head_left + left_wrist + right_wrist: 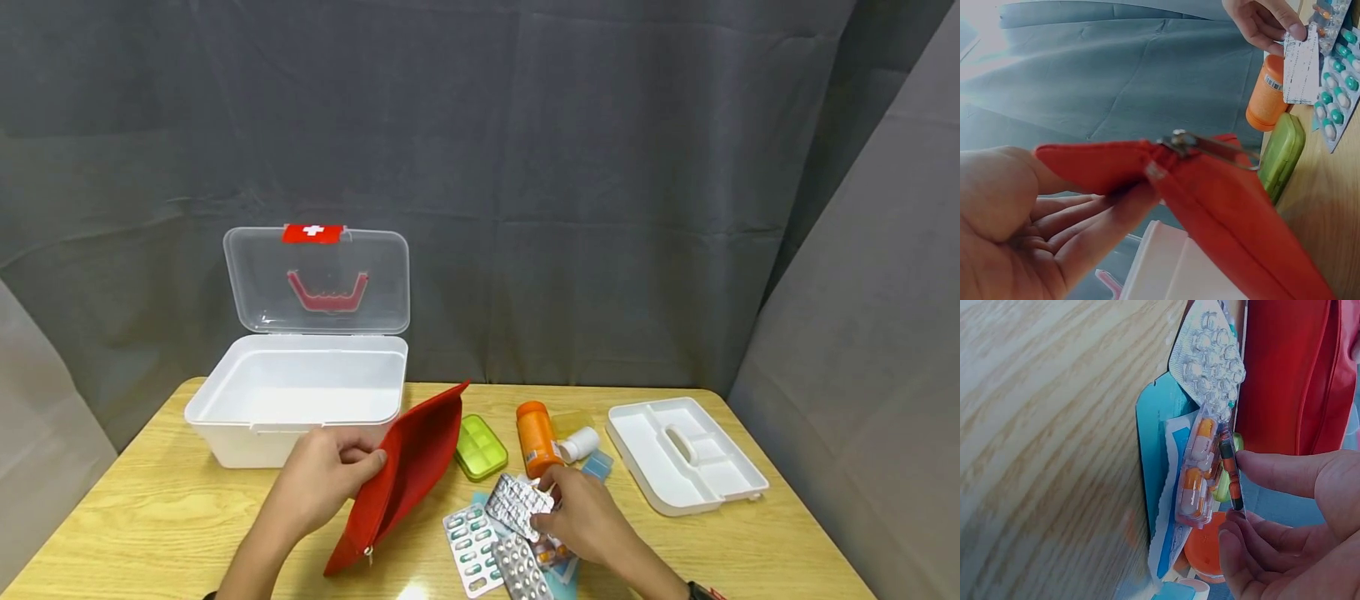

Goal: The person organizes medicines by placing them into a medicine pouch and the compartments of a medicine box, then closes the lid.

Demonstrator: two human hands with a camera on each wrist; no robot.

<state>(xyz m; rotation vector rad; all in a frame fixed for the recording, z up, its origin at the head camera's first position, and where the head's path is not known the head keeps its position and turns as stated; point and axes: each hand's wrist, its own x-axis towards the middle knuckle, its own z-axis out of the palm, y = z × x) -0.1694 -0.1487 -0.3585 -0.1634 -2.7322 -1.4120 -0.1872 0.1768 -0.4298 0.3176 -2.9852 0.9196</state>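
My left hand (pixel 330 471) pinches the edge of a red zippered pouch (pixel 420 467), which stands tilted with its mouth open; the zipper pull (pixel 1182 142) is at one end. Between thumb and fingers, my right hand (pixel 588 512) holds a silver-backed blister pack of capsules (pixel 516 503), its dark and orange capsules seen edge-on in the right wrist view. Around it lie a green-and-white capsule blister pack (pixel 474 548), a clear-domed blister pack (pixel 517 568) and an orange-and-white capsule pack (pixel 1197 469). Beneath these are a blue-and-white packet (pixel 1169 506) and a teal flat item (pixel 1154 425).
Behind the pile stand a green pill case (pixel 481 447), an orange bottle (pixel 537 440), a white bottle (pixel 581 444) and a blue pill case (pixel 597 465). A white divided tray (pixel 652 467) lies right. The white first-aid box (pixel 247 437) has its clear lid (pixel 262 258) raised.
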